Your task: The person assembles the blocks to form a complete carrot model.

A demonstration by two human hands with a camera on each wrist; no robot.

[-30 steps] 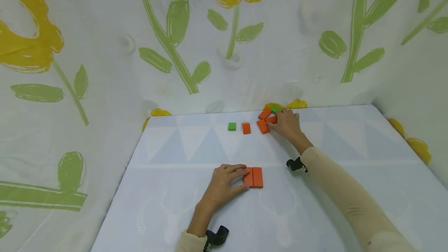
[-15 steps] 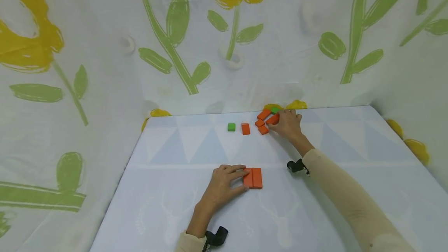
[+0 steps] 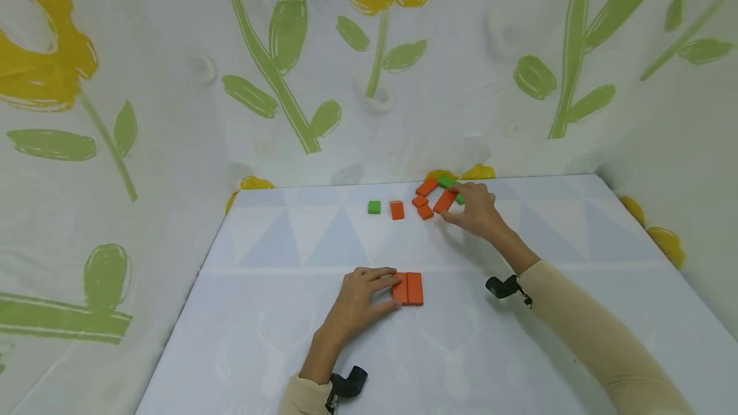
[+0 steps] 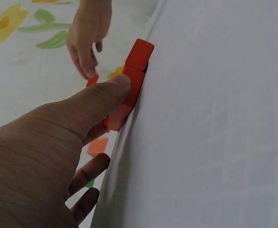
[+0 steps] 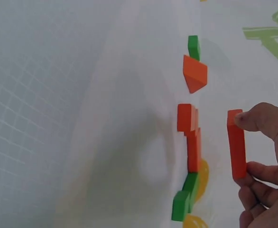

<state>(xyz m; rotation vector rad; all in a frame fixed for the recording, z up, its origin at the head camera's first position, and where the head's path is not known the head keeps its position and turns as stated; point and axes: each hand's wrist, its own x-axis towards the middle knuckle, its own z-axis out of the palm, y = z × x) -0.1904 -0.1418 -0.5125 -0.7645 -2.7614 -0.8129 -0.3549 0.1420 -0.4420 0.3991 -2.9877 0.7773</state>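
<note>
Two orange blocks (image 3: 414,289) lie side by side near the table's middle. My left hand (image 3: 359,300) holds the left one between thumb and fingers; in the left wrist view the thumb lies against the orange blocks (image 4: 135,85). At the back, my right hand (image 3: 480,211) pinches an orange block (image 3: 444,201) by its ends, and the right wrist view shows that block (image 5: 237,145) raised off the table between thumb and fingers. Beside it are small orange blocks (image 3: 425,212), a longer orange block (image 3: 427,186) and green blocks (image 3: 446,181).
A green block (image 3: 374,207) and an orange block (image 3: 396,210) sit apart, left of the back group. The pale table (image 3: 277,325) meets a flower-printed cloth (image 3: 450,95) behind and at both sides.
My right hand has lifted an orange block out of the back group and turned it more upright in view. A second green block there has come into sight. My left hand stays at its block.
</note>
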